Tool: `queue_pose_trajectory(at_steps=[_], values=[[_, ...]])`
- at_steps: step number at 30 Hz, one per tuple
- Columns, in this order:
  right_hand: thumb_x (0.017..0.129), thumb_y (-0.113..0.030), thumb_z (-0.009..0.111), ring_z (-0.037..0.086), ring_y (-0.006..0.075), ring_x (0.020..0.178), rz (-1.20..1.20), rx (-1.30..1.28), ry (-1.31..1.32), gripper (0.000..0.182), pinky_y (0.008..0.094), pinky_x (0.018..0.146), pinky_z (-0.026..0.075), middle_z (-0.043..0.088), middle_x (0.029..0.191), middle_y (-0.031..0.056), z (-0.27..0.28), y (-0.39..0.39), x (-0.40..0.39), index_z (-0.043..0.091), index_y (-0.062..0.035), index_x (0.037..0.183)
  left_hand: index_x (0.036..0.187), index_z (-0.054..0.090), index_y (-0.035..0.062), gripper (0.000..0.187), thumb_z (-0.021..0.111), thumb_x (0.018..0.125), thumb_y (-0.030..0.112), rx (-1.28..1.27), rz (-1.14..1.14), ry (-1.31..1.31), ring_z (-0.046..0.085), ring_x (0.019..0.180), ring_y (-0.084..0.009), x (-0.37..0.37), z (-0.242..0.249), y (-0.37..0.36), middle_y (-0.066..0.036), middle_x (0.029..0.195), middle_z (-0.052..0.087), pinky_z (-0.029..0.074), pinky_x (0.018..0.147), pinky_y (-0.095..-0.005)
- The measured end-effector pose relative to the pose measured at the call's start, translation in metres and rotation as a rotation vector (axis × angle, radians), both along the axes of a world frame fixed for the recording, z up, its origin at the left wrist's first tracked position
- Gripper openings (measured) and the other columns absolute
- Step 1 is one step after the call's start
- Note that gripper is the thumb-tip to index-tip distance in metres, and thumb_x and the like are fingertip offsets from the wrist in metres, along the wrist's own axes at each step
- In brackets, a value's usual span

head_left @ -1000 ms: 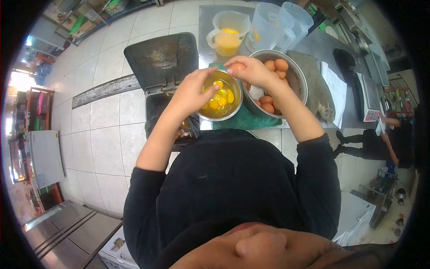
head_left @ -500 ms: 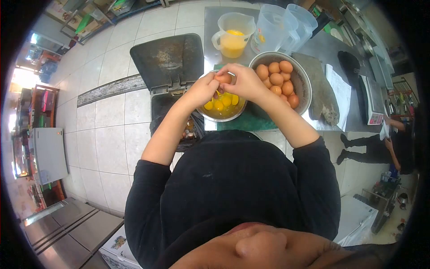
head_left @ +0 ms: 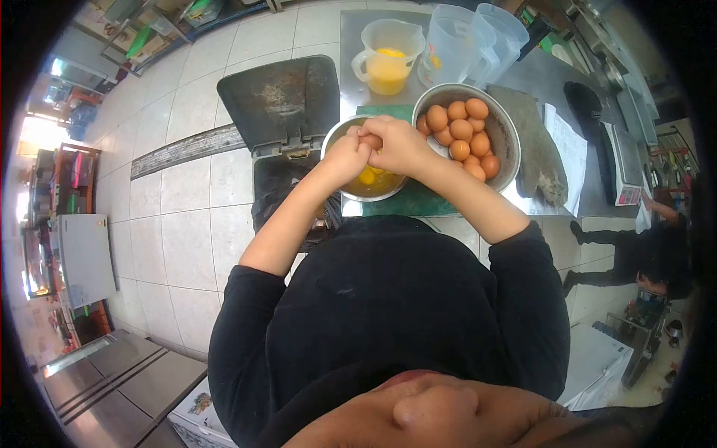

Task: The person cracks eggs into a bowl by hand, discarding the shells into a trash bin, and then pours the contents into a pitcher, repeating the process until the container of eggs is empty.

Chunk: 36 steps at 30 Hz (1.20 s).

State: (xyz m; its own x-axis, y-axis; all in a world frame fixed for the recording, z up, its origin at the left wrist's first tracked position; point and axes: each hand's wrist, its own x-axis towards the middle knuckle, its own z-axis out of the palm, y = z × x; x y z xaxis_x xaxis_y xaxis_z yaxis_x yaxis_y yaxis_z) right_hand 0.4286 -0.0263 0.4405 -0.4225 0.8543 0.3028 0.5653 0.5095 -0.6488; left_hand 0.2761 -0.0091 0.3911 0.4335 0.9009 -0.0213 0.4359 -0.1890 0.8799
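My left hand (head_left: 345, 158) and my right hand (head_left: 397, 144) are pressed together over a small steel bowl (head_left: 334, 135). Both grip one brown egg (head_left: 370, 140) between the fingertips. Yellow yolks (head_left: 367, 177) show in the bowl under my hands. Just to the right stands a bigger steel bowl (head_left: 502, 131) with several whole brown eggs (head_left: 461, 129). A green cloth (head_left: 418, 200) lies under the small bowl.
Behind the bowls stand a plastic jug with yellow liquid (head_left: 387, 57) and empty clear jugs (head_left: 467, 45). A dark open bin (head_left: 279, 98) stands left of the counter. A grey cloth (head_left: 534, 149), paper (head_left: 567, 153) and a scale (head_left: 621, 164) lie right. Another person (head_left: 635, 254) works at far right.
My right hand carried an egg from the big bowl to over the small bowl. The left hand joined it, and both now clasp the egg lower over the yolks.
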Motion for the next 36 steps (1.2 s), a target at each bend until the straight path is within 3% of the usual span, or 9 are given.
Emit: queue_pose_trajectory(at_steps=[15,18,21,24,27,29,31,34,36], values=[[0.071,-0.007,0.06,0.057,0.0275,0.091,0.228,0.145,-0.429,0.031,0.0353,0.077,0.048,0.058,0.105,0.0076,0.009,0.01,0.03,0.06,-0.0101,0.101,0.119,0.039,-0.0001,0.042,0.047,0.078,0.008,0.236,-0.119,0.657,0.056,0.092,-0.0393,-0.027,0.055,-0.016,-0.025,0.107,0.053,0.046,0.08,-0.0417],[0.073,-0.009,0.062,0.057,0.0267,0.092,0.121,0.099,-0.271,0.035,0.0351,0.079,0.047,0.058,0.111,0.0064,0.017,0.004,0.02,0.059,-0.0111,0.108,0.12,0.041,0.0033,0.041,0.05,0.08,0.01,0.324,0.009,0.459,0.06,0.085,-0.035,-0.044,0.045,-0.015,-0.021,0.105,0.055,0.049,0.074,-0.0393],[0.072,-0.013,0.063,0.057,0.0271,0.091,0.121,0.143,-0.065,0.041,0.0357,0.081,0.045,0.058,0.112,0.0063,0.008,-0.002,-0.011,0.056,-0.0125,0.113,0.124,0.04,0.0078,0.042,0.05,0.086,0.023,-0.777,0.028,-0.739,0.061,0.082,-0.0193,-0.043,0.047,-0.026,-0.011,0.113,0.053,0.051,0.071,-0.03],[0.071,-0.016,0.065,0.057,0.0272,0.09,0.123,0.275,-0.01,0.044,0.0361,0.084,0.043,0.058,0.112,0.0068,0.02,-0.017,-0.022,0.055,-0.0132,0.114,0.126,0.038,0.0082,0.044,0.05,0.088,0.026,-0.767,0.09,-0.93,0.059,0.087,-0.0187,-0.036,0.025,-0.033,-0.01,0.112,0.053,0.051,0.069,-0.0305],[0.072,-0.017,0.064,0.057,0.027,0.087,-0.002,0.451,-0.004,0.035,0.0351,0.078,0.044,0.059,0.106,0.008,0.049,-0.017,0.015,0.058,-0.0109,0.105,0.128,0.035,0.0042,0.053,0.056,0.084,0.025,-0.69,0.196,-0.701,0.057,0.095,-0.02,-0.073,0.031,-0.051,-0.012,0.115,0.052,0.049,0.074,-0.0316],[0.073,-0.015,0.062,0.056,0.0282,0.085,-0.158,-0.108,-0.3,0.022,0.0363,0.069,0.044,0.059,0.098,0.0096,0.074,-0.021,0.068,0.059,-0.0079,0.093,0.13,0.032,0.0008,0.06,0.059,0.082,0.024,-0.622,0.259,-0.491,0.056,0.099,-0.0225,-0.112,0.019,-0.06,-0.012,0.117,0.052,0.048,0.078,-0.0334],[0.072,-0.014,0.059,0.058,0.0323,0.076,-0.202,-0.347,-0.481,0.012,0.0398,0.065,0.044,0.06,0.079,0.0145,0.049,-0.024,0.118,0.055,-0.005,0.078,0.134,0.02,-0.008,0.078,0.064,0.078,0.023,-0.113,0.265,0.257,0.054,0.103,-0.029,-0.146,-0.022,-0.072,-0.016,0.121,0.049,0.044,0.086,-0.0342],[0.072,-0.015,0.058,0.058,0.0346,0.076,-0.095,-0.421,-0.755,0.016,0.04,0.069,0.046,0.059,0.079,0.0176,-0.012,-0.044,0.147,0.058,-0.0076,0.086,0.135,0.009,-0.0119,0.089,0.066,0.076,0.024,-0.136,0.449,0.467,0.047,0.113,-0.0336,-0.155,-0.027,-0.08,-0.022,0.127,0.044,0.035,0.097,-0.0344],[0.073,-0.014,0.059,0.06,0.0284,0.082,-0.059,-0.511,-0.675,0.021,0.0374,0.072,0.047,0.062,0.09,0.0156,-0.004,-0.046,0.15,0.061,-0.0082,0.093,0.135,0.013,-0.0105,0.083,0.063,0.079,0.024,-0.314,0.488,0.066,0.04,0.12,-0.0334,-0.148,-0.02,-0.084,-0.026,0.131,0.038,0.028,0.102,-0.0328]])
